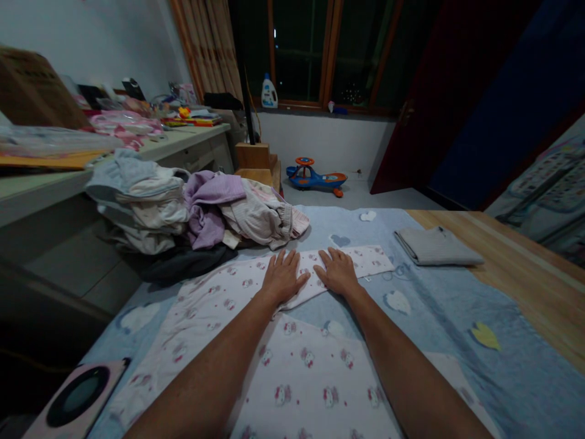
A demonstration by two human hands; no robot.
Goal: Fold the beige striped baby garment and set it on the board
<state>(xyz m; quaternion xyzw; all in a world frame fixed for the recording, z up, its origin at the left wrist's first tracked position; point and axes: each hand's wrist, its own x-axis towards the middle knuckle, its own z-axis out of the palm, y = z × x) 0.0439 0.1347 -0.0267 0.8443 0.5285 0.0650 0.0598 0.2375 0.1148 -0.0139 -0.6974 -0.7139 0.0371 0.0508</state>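
Note:
A pale pink garment (307, 353) printed with small cartoon cat faces lies spread over the blue blanket (411, 341). One long narrow section of it, like a sleeve or leg, stretches across toward the right. My left hand (284, 278) rests flat on that section with fingers spread. A little to its right, my right hand (337, 271) also lies palm down on the same strip, fingers apart. Both forearms pass over the garment's wider part and hide some of it.
Crumpled clothes (205, 207) are heaped at the left beside a cluttered desk (183, 137). A folded grey garment (436, 245) lies at the right, near the bare wooden surface (516, 268). A pink object with a dark round panel (75, 396) is at lower left. Beyond stands a ride-on toy (316, 178).

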